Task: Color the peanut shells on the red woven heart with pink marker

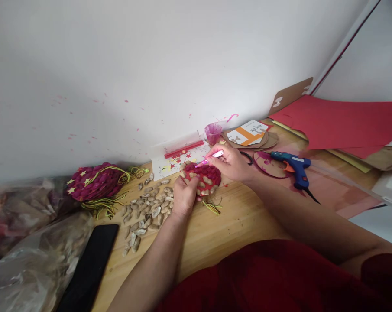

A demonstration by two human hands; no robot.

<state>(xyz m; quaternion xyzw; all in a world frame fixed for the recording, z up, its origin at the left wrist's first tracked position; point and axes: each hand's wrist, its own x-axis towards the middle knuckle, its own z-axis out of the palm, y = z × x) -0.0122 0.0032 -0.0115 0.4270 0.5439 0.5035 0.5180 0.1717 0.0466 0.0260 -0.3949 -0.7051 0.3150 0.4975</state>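
At a wooden tabletop [241, 216], I am steadying a round red piece [208, 175] set with peanut shells, my left hand [186, 193] closing around its left edge. My right hand [230, 162] is pinching a white-handled brush [218, 154], its pink tip meeting the shells. I am apparently painting them pink; the next move is likely calling for careful strokes toward the bare tan shells near the rim.

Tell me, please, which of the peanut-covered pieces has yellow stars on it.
The purple piece left of the loose peanuts; the part-red piece in the left hand shows none.
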